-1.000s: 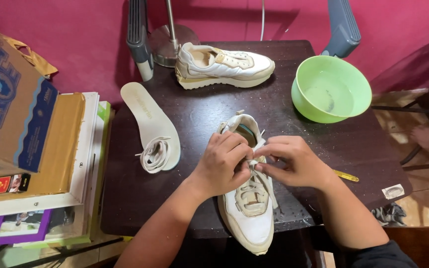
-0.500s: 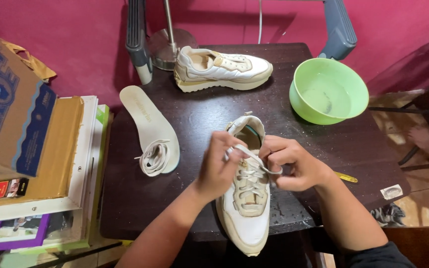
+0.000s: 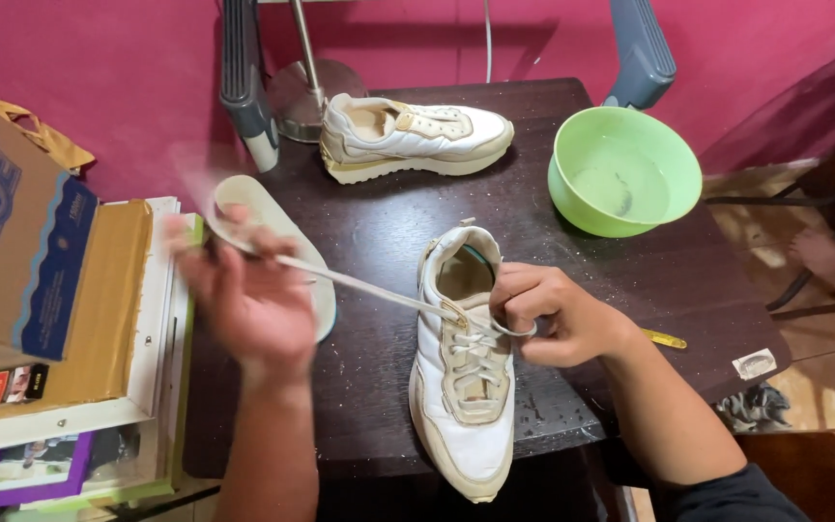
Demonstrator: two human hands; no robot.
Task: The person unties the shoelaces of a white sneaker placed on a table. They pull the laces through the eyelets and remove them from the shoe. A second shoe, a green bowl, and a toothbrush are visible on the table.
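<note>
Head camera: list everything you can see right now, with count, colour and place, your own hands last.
Sneaker on table: 1, white and cream, table front, toe toward the camera.
Second sneaker: 1, white and cream, table back, on its sole.
Shoelace: 1, white, stretched from the near sneaker out to the left.
Insole: 1, white, table left edge, partly hidden.
Bowl: 1, light green, table back right.
Table: 1, dark brown, centre.
Lamp base: 1, silver, behind the far sneaker.
Cardboard boxes: a stack, brown and white, far left.
Left hand: blurred, pulling the lace.
Right hand: on the near sneaker's eyelets.
</note>
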